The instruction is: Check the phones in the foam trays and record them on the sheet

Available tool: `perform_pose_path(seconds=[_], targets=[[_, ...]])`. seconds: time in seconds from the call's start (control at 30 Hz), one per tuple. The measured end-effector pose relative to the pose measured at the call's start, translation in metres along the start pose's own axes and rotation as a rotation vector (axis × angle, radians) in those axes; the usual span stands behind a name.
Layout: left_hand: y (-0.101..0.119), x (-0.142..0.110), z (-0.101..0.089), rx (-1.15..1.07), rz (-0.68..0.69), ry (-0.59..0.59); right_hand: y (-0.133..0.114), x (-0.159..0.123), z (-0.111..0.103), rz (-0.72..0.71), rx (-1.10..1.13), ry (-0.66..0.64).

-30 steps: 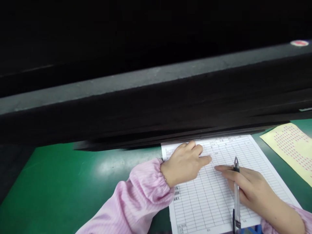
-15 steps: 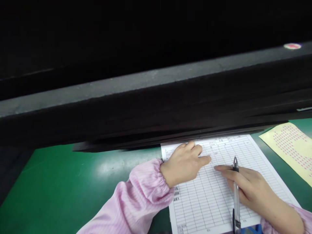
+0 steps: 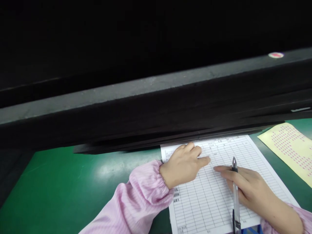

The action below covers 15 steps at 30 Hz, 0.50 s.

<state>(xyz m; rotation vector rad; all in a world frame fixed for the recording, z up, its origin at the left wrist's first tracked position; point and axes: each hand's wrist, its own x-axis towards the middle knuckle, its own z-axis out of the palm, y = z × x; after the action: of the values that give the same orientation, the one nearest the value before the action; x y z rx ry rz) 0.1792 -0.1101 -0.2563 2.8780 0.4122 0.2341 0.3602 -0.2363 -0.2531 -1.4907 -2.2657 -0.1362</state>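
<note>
The red-and-white sticker [image 3: 276, 55] now sits further left in view; the left hand [image 3: 184, 163] still lies, fingers loosely spread, on the form [image 3: 207, 198], while the right hand [image 3: 248, 185] holds the pen [image 3: 236, 198], apparently unmoved.

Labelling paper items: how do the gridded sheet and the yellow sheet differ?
The gridded sheet is white with dark ruled lines; the yellow sheet has rows of pinkish marks. The left hand rests on the gridded sheet; no hand touches the yellow sheet. Both lie on the green table.
</note>
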Motion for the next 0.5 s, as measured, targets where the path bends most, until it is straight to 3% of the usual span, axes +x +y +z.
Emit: perform_pose_path(seconds=[0.5], targets=[[0.0004,-0.0008,0.0017,-0.008,-0.001,0.009,0.0005,0.0016,0.0012,0.006,-0.012,0.0]])
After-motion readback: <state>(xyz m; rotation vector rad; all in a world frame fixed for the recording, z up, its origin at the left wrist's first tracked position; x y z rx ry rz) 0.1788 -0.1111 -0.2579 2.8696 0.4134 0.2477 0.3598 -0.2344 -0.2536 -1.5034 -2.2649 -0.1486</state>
